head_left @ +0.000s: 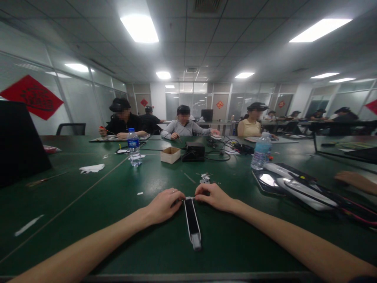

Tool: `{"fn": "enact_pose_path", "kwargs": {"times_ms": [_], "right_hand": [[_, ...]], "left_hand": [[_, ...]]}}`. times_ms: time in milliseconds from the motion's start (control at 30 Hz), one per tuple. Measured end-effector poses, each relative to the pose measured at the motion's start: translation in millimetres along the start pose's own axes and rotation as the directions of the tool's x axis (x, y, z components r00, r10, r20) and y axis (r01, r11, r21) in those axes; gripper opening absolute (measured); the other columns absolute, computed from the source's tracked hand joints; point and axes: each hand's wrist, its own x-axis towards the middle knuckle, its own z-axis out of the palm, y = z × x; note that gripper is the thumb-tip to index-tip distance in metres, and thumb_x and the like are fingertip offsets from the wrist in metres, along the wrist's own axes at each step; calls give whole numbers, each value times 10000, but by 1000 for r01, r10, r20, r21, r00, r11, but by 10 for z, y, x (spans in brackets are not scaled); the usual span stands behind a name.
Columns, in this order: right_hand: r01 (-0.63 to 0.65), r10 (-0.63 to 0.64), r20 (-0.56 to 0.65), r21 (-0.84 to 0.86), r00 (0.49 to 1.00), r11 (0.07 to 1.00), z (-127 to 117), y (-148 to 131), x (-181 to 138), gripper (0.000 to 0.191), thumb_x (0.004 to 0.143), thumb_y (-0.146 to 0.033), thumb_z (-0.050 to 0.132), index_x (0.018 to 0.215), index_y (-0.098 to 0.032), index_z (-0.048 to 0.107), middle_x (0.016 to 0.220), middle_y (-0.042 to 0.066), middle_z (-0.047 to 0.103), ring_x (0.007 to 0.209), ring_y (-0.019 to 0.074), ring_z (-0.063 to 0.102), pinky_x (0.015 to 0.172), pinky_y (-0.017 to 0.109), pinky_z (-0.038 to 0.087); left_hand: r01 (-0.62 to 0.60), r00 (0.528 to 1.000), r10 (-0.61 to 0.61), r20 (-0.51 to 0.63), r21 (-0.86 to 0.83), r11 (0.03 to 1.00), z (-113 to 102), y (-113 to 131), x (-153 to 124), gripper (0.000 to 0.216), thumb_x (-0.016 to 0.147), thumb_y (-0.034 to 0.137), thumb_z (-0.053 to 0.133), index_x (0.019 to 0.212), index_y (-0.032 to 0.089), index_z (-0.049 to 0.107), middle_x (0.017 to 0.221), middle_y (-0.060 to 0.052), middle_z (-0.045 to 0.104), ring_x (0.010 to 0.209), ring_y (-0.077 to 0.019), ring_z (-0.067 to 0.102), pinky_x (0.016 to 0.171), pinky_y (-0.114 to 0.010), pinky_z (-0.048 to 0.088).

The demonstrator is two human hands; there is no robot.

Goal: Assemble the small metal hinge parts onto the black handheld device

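A long, narrow device with a white rim, a black middle and a grey near end lies on the green table, pointing toward me. My left hand is at its far left corner, thumb and fingers pinched together. Across from it, my right hand also pinches, with its fingertips at the far right corner. Whether the fingers grip the device's edge or a tiny part there is too small to tell. Just beyond my right hand sits a little pile of small metal pieces.
A small open box stands beside a black power unit with tangled cables. Water bottles stand left and right. White-and-black equipment lies at right, near another person's hand. Several people sit across the table.
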Motion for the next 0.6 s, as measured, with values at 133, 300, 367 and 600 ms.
{"fn": "enact_pose_path", "kwargs": {"times_ms": [133, 300, 367, 600], "right_hand": [[-22, 22, 3, 40, 1000, 999, 13, -10, 0, 170, 864, -357, 636, 869, -187, 650, 789, 1, 673, 696, 146, 618, 666, 270, 500], [-31, 30, 10, 78, 999, 996, 20, -51, 0, 161, 876, -343, 612, 865, -184, 635, 771, 8, 686, 695, 153, 635, 662, 275, 507], [-42, 41, 13, 84, 999, 996, 22, -58, 1, 160, 880, -340, 604, 864, -183, 632, 764, 12, 690, 694, 155, 639, 658, 275, 505], [-41, 42, -13, 34, 999, 999, 40, -31, 9, 186, 877, -367, 610, 853, -188, 656, 743, 5, 689, 680, 151, 631, 655, 268, 491]], "left_hand": [[-1, 1000, 1, -2, -2, 1000, -8, 11, 4, 200, 911, 156, 488, 1064, 196, 612, 978, -49, 653, 897, -193, 597, 791, -298, 488], [9, 1000, -9, 10, -16, 1000, -10, 11, 4, 205, 913, 151, 483, 1065, 194, 613, 998, -52, 656, 905, -191, 599, 798, -301, 491], [5, 1000, -5, 5, -11, 1000, -4, 8, 6, 205, 913, 152, 483, 1067, 196, 612, 992, -50, 657, 903, -191, 600, 800, -301, 491], [10, 1000, -10, 0, 12, 1000, 0, 14, 14, 209, 903, 151, 486, 1060, 199, 615, 988, -47, 660, 900, -193, 603, 788, -295, 495]]}}
